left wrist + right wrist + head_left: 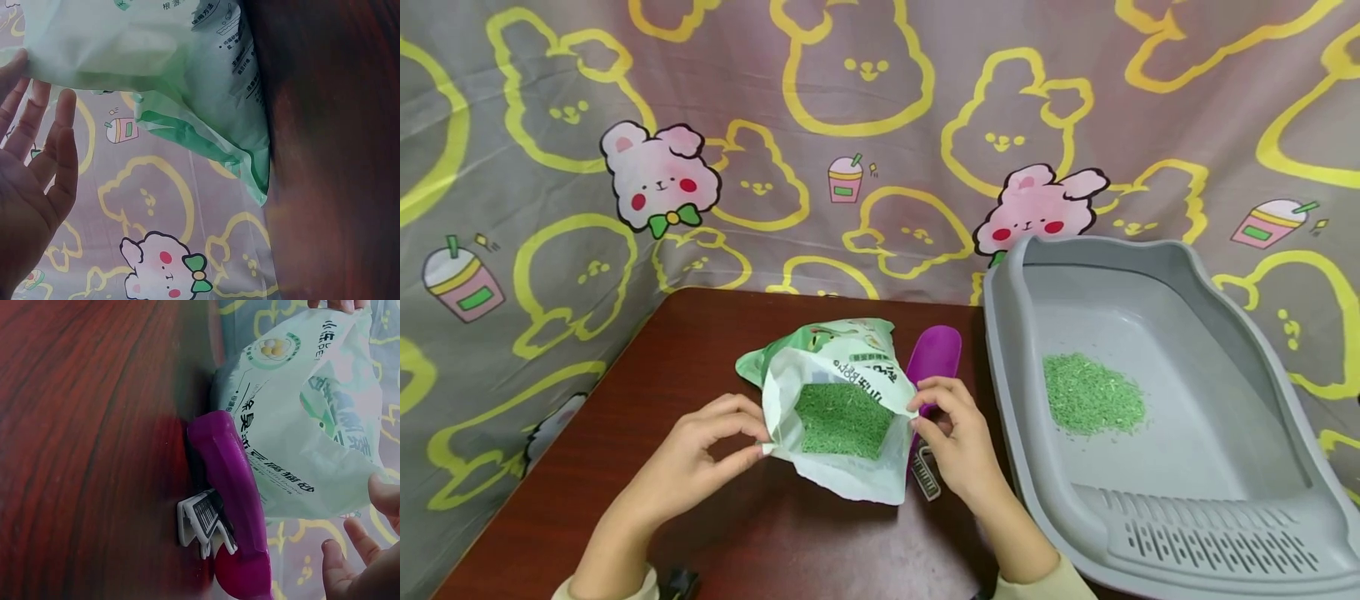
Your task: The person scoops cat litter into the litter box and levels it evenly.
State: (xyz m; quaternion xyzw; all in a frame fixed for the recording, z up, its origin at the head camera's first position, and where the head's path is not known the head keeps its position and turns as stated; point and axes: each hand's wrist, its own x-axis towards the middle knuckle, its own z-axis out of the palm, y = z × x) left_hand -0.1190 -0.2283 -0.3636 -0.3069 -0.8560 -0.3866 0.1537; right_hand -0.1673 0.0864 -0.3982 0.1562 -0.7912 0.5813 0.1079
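An unsealed white-and-green bag of cat litter (850,482) stands on the table, its mouth spread toward me. Green litter pellets (842,421) show inside. With thumb and fingers, my left hand (703,454) pinches the left edge of the mouth. On the opposite edge, my right hand (958,437) pinches the bag's rim between thumb and fingers. The right wrist view shows printed lettering on the bag (275,431) and a purple scoop (231,481) beside it. A white-and-black clip (201,519) lies against the scoop. Part of the scoop is hidden behind my right hand in the head view.
To the right sits a large grey litter box (1011,400) with a slotted front ledge. A patch of green pellets (1090,396) lies on its floor. A patterned curtain (880,225) hangs behind the dark red-brown table (700,350). A small black object (679,582) is at the near edge.
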